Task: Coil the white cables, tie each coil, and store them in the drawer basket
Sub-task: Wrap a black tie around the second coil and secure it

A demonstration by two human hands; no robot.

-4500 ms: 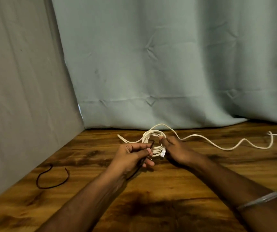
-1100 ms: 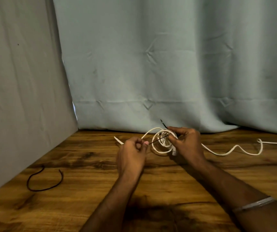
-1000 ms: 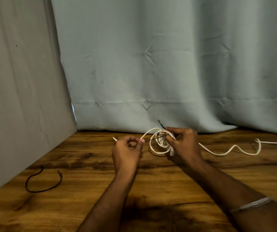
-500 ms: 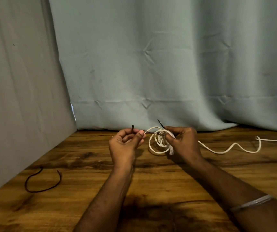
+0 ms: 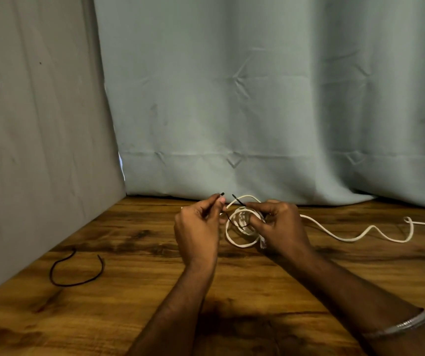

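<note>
You're mid-tie: left hand (image 5: 198, 227) pinches one end of the black tie (image 5: 232, 219); right hand (image 5: 278, 227) grips the white coil (image 5: 242, 228) just above the counter (image 5: 232, 291). Next, cross and twist the ends snug. Uncoiled cable (image 5: 347, 236) trails right, spare tie (image 5: 75, 272) lies far left

Dark-grained wooden table (image 5: 257, 291), loose black tie (image 5: 75, 272) at left, white cable (image 5: 347, 235) trailing right
</note>
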